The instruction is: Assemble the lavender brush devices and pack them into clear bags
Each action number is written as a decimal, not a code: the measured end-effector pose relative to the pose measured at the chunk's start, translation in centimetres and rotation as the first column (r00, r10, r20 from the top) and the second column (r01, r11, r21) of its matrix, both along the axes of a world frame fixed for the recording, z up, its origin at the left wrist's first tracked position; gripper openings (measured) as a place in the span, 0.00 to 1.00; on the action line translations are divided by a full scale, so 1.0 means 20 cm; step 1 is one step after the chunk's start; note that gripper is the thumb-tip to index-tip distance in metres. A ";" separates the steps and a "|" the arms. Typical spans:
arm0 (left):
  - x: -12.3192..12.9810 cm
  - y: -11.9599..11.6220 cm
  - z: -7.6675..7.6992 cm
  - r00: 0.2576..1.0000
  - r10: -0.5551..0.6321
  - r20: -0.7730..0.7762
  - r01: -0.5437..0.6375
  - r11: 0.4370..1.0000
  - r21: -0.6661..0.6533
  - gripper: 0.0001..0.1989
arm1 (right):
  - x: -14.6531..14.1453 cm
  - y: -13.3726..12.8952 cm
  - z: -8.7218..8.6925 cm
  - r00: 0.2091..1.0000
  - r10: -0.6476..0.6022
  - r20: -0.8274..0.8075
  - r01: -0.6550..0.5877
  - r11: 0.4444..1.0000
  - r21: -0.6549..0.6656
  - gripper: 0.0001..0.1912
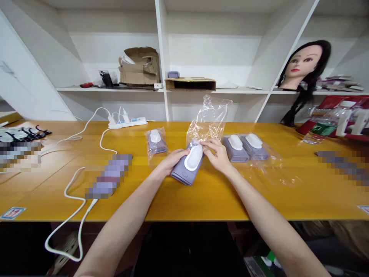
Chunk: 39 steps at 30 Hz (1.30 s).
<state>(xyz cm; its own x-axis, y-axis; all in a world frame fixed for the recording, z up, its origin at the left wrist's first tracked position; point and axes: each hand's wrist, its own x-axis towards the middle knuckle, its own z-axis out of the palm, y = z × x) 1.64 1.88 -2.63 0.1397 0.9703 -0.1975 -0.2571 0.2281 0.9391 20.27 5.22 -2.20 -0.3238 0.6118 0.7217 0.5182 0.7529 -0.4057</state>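
A purple-grey folded item [183, 174] with a white oval piece [194, 157] on its top is tilted over the middle of the wooden table. My left hand [173, 161] grips its left side, thumb on top. At its upper right edge, my right hand [216, 154] has its fingers bent, thumb and fingertips near a clear plastic bag [208, 119] that stands up behind the item. Whether the right fingertips pinch the bag is too small to tell. Two similar items [236, 154] lie to the right, and one wrapped in plastic [157, 144] lies to the left.
A phone [111, 177] with a white cable lies at the left, below a power strip [128, 122]. At the right are a plastic bottle [321, 129] and a blurred dark object [343, 165]. Shelves behind hold cardboard boxes [140, 73] and a mannequin head [302, 65].
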 end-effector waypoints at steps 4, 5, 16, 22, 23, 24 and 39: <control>0.01 0.00 0.00 0.998 0.009 0.059 -0.011 0.999 0.046 0.17 | 0.01 0.03 0.00 0.919 -0.233 -0.317 0.249 0.969 0.008 0.19; 0.01 0.00 0.00 0.997 0.005 0.079 -0.010 0.998 0.060 0.17 | 0.01 0.04 0.00 0.863 -0.292 -0.413 0.283 0.955 -0.085 0.22; 0.05 -0.02 -0.01 0.993 0.035 0.116 -0.049 0.991 0.126 0.19 | -0.04 0.04 0.01 0.778 -0.080 -0.623 -0.493 0.538 -0.684 0.25; 0.06 -0.03 -0.01 0.994 0.034 0.101 -0.043 0.995 0.089 0.18 | -0.09 0.00 -0.01 0.611 -0.128 -0.781 -0.604 0.562 -0.565 0.12; 0.06 -0.03 -0.01 0.994 0.041 0.102 -0.050 0.995 0.091 0.18 | -0.10 0.00 -0.01 0.583 -0.132 -0.801 -0.634 0.543 -0.551 0.12; 0.06 -0.03 -0.01 0.993 0.051 0.110 -0.063 0.993 0.102 0.18 | -0.11 -0.01 -0.01 0.565 -0.137 -0.813 -0.655 0.524 -0.544 0.11; 0.08 -0.06 0.00 0.963 -0.226 0.146 0.206 0.968 0.140 0.29 | -0.12 0.03 -0.02 0.268 -0.366 -0.891 -0.674 0.590 -0.445 0.02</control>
